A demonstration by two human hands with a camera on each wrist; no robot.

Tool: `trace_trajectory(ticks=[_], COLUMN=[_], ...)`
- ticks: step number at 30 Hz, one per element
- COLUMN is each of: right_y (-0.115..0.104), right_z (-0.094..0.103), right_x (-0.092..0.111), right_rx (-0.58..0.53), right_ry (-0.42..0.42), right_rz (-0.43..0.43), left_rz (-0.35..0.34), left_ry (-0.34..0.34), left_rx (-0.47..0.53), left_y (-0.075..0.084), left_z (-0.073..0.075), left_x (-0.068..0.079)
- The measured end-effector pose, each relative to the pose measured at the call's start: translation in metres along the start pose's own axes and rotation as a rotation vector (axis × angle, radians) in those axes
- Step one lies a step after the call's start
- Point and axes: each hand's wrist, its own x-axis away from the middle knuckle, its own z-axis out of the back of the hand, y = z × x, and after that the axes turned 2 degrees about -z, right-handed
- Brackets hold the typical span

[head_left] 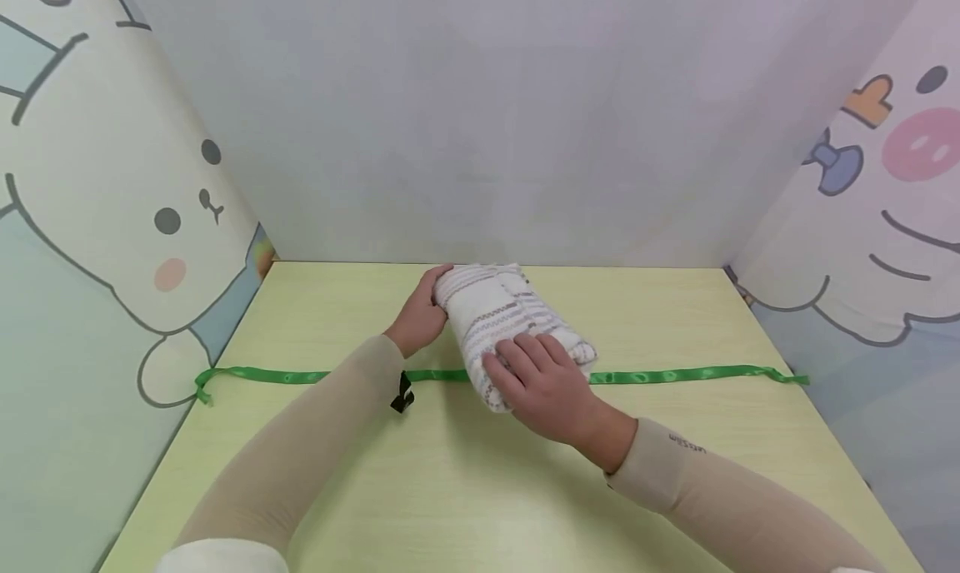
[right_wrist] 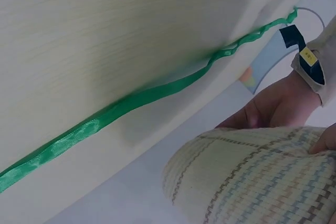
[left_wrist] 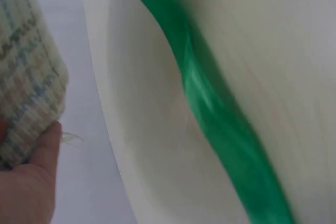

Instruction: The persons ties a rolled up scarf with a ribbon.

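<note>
Plainly, left of centre in the head view, we saw the left hand (head_left: pixel 420 315) gripping the upper-left end of a striped cloth (head_left: pixel 491 306), some fingertips hidden behind it. The cloth, a thick, soft, woven bundle, tilted at mid-frame above a glossy green ribbon (head_left: pixel 667 377). Rightward, the right hand (head_left: pixel 546 390) held its lower end; the right wrist view cut that hand off.
</note>
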Motion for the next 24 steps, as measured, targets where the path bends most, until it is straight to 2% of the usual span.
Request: trace_trajectory(ticks=[5, 7, 12, 15, 19, 24], right_y=[0.002, 0.002, 0.0, -0.004, -0.009, -0.014], right_z=[-0.003, -0.004, -0.007, -0.01, -0.012, -0.014], right_x=[0.003, 0.004, 0.006, 0.006, 0.007, 0.009], right_rx=[-0.002, -0.004, -0.004, 0.007, 0.022, 0.032], right_ry=[-0.02, -0.018, -0.016, -0.017, -0.029, -0.046], right_rz=[-0.023, -0.031, -0.033, -0.016, 0.014, 0.04], left_rz=[0.216, 0.278, 0.326, 0.339, 0.344, 0.39], left_ry=[-0.037, -0.034, 0.003, 0.001, 0.008, 0.092], left_rx=[0.278, 0.398, 0.618, 0.652, 0.647, 0.625], left_y=[0.004, 0.006, 0.008, 0.007, 0.008, 0.013], left_z=[-0.012, -0.016, -0.023, -0.025, -0.031, -0.04], left_x=[0.005, 0.006, 0.005, 0.004, 0.002, 0.001])
